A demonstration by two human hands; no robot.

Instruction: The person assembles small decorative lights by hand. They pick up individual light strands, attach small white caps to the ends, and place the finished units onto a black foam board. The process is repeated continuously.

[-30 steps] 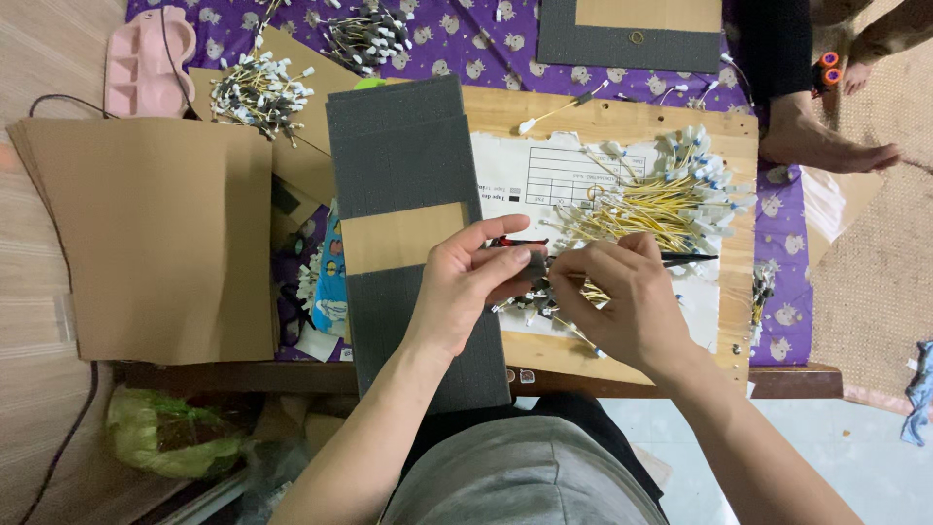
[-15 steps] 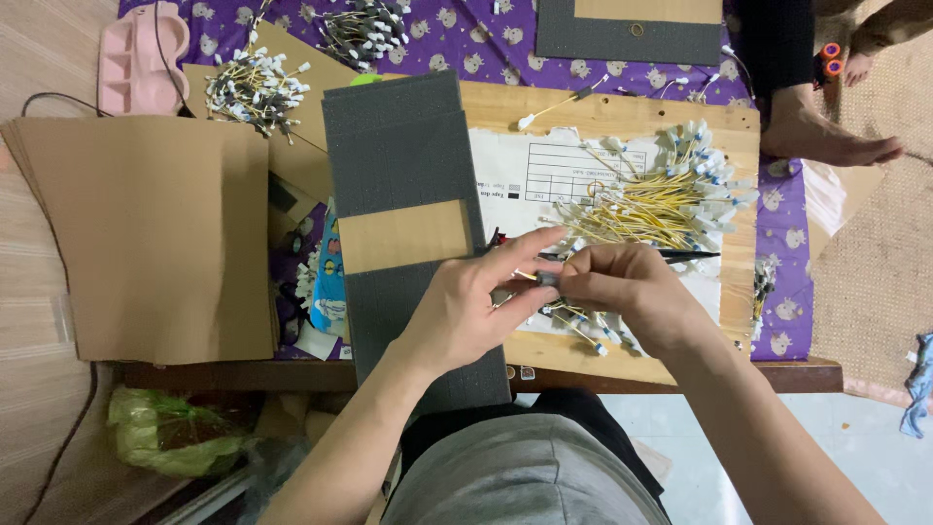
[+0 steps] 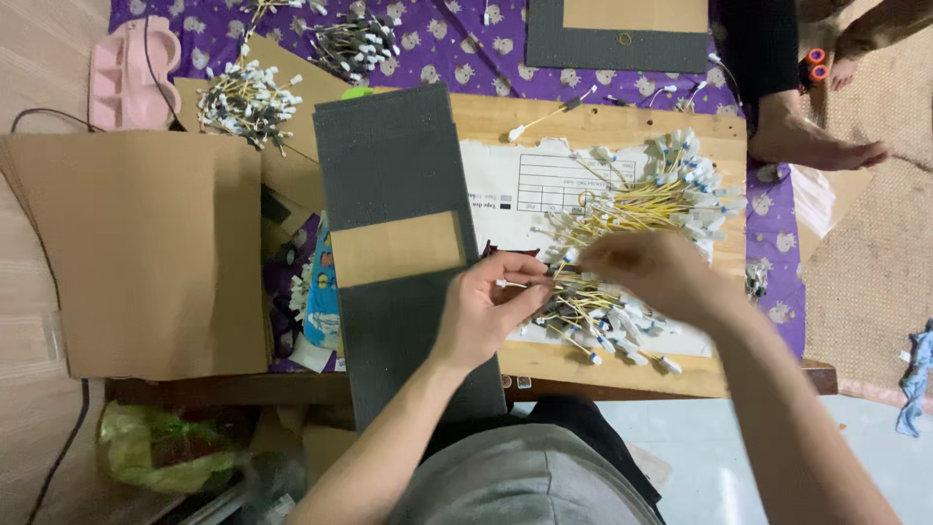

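Fingers (image 3: 520,292) of the left hand (image 3: 483,313) pinch one thin wire with a white end, held level just above the loose pile of yellow wires (image 3: 622,253) on the wooden table (image 3: 583,124). The right hand (image 3: 653,274) is blurred over the same pile; I cannot tell whether it grips anything. It looks like the sorting step: picking single wires out, and any further pick would need a careful pinch to free one strand from the tangle. Three smaller bundles (image 3: 243,99) lie on the purple cloth (image 3: 457,49); two grey foam sheets (image 3: 394,243) show, and one bare foot (image 3: 812,144) of another person.
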